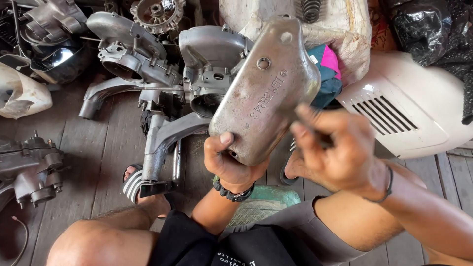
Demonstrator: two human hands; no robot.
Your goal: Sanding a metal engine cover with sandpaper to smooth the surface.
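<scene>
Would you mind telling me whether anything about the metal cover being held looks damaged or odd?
The metal cover in the left hand is dull, stained and blotchy, but no crack or dent shows. The right hand is blurred, so what it holds is unclear.

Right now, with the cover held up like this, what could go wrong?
1. The left hand grips the grey metal cover only at its lower end; if it slips, it could drop onto the sandalled foot below.
2. The right hand is blurred close to the cover's edge, apparently holding something thin; fingers could catch the metal rim.
3. Engine casings crowd the wooden floor, so footing is tight.
</scene>
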